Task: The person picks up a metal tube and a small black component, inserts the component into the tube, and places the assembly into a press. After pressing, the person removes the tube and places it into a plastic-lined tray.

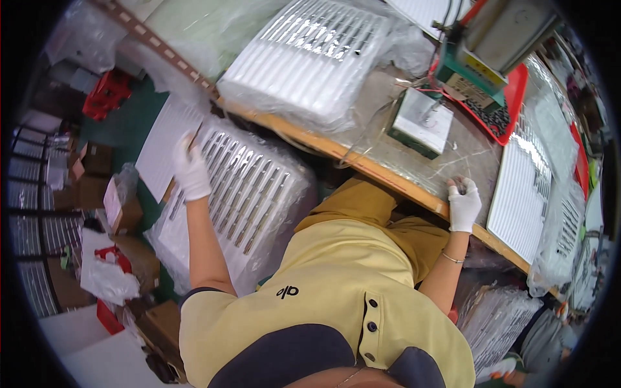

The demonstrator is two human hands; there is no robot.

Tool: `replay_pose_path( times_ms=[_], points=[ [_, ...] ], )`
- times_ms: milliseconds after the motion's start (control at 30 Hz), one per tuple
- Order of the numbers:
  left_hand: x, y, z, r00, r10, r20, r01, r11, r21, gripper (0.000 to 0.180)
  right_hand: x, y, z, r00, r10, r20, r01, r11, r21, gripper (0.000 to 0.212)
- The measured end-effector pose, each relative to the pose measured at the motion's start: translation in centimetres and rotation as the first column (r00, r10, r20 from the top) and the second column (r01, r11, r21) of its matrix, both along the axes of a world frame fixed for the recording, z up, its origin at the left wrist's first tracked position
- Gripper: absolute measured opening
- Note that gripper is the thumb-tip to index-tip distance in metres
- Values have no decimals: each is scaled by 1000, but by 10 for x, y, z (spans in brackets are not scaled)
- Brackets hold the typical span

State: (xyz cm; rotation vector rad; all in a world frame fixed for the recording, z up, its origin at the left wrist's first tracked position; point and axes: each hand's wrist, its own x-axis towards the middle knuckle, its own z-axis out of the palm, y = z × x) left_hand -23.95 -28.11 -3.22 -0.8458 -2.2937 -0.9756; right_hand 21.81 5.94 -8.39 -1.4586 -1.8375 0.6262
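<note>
Here, the left hand pinches a thin stick pointing away; can't tell if the curled right hand holds anything

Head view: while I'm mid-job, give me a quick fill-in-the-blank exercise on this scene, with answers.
The gloves on the left hand and right hand are coloured ____.
The tray of small dark parts is coloured ____.
The hand nearer that tray is the ____ one.
The front of the shirt shows ____ dark buttons.

Missing words: white; red; right; three.
</note>
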Motion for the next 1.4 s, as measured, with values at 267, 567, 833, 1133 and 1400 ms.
replay_pose_path(
  times_ms=[267, 567, 833, 1133, 1400],
  points=[
    [19, 288, 7, 820, -535, 204, 570, 797, -201, 31, 17, -1, 15, 1000, -7, -16, 4, 985, -172, 18],
    [12, 370, 12, 872, -422, 247, 489, 737, -466, 25, 27, 75, 66, 993, -97, 62, 102, 991, -82, 16],
    [-5, 347, -21, 822, -502, 270, 562, 790, -245, 19, 8, 183, 64, 824, -248, 510, 292, 956, -7, 17],
    [171, 295, 46, 26, -588, 809, 744, 551, 377, 27, 9, 188, 56, 864, -238, 444, 199, 971, 133, 15],
    [272, 335, 17, -158, -672, 723, 831, 304, 465, 25, 29, 40, 129, 968, 196, -159, -217, 968, -127, 9]
  ],
)
